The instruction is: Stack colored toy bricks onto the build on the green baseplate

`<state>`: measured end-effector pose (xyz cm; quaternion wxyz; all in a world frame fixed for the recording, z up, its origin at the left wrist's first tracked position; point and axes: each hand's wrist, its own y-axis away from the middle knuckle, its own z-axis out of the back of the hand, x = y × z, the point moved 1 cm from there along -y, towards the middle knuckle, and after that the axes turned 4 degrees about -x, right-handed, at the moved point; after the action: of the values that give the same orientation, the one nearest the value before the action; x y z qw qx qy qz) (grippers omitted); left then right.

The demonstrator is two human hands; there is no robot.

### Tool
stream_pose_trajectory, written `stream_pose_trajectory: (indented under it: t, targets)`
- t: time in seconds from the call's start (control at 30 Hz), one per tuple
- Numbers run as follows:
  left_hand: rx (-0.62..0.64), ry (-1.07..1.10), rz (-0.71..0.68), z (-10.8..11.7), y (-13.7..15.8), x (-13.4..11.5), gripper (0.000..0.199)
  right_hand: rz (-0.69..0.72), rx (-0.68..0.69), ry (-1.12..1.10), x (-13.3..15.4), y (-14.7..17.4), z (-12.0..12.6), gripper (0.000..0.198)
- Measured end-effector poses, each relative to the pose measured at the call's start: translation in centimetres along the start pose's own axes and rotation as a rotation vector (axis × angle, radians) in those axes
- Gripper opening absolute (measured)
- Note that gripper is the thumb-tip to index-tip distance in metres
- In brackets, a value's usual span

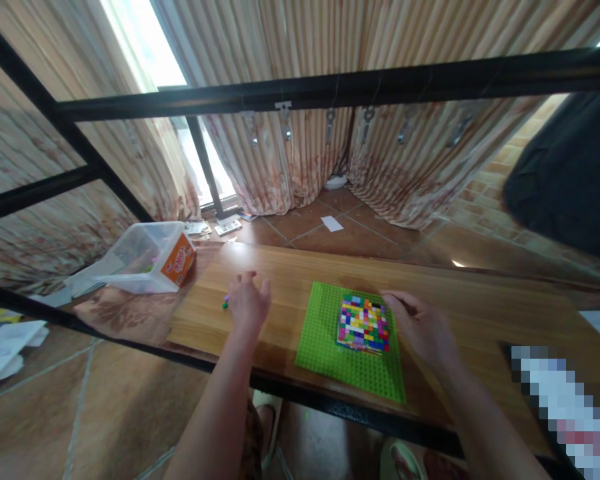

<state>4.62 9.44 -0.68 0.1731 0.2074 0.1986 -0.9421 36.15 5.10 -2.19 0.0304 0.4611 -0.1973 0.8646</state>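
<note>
A block of many-coloured toy bricks (363,323) stands on a green studded baseplate (317,340) on the wooden table. My right hand (423,327) is at the block's far right corner, its fingers drawn together with the tips beside the bricks. Whatever it may pinch is too small to make out. To the left of the baseplate, my left hand (250,300) is low over the tabletop with its fingers apart. A few small loose bricks, green and purple (225,302), lie just left of it, partly hidden by the hand.
An open clear plastic box (145,260) with an orange label stands beyond the table's left end. A dark-edged, blurred-out object (563,400) lies at the table's right. Black metal bars (330,90) cross in front of the curtains. Papers (332,223) lie on the tiled floor.
</note>
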Motion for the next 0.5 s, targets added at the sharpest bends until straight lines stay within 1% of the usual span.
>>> stream_pose_trajectory:
  t: [0.03,0.1,0.13,0.2,0.3,0.4,0.5]
  targets:
    - [0.003,-0.074,0.038,0.5,-0.6,1.2,0.039,0.006,-0.007,0.006,0.0,0.0,0.2,0.032]
    - [0.029,-0.151,0.072,1.4,-1.4,3.3,0.037,0.014,-0.016,0.009,-0.1,0.0,0.4,0.033]
    - [0.052,-0.164,0.074,1.6,-1.6,4.1,0.034,0.018,-0.016,0.008,-0.1,0.0,0.5,0.033]
    - [0.113,-0.168,0.033,1.9,-1.7,5.0,0.028,0.027,-0.013,0.011,-0.1,0.0,0.6,0.033]
    - [0.184,-0.171,-0.051,1.8,-1.6,5.1,0.024,0.031,-0.016,0.02,-0.1,-0.1,0.6,0.033]
    - [0.202,-0.172,-0.102,1.4,-1.4,4.7,0.027,0.033,-0.015,0.009,0.0,0.0,0.4,0.032]
    - [0.211,-0.197,-0.116,1.0,-1.4,4.6,0.03,0.044,-0.007,0.007,0.1,0.0,0.3,0.031]
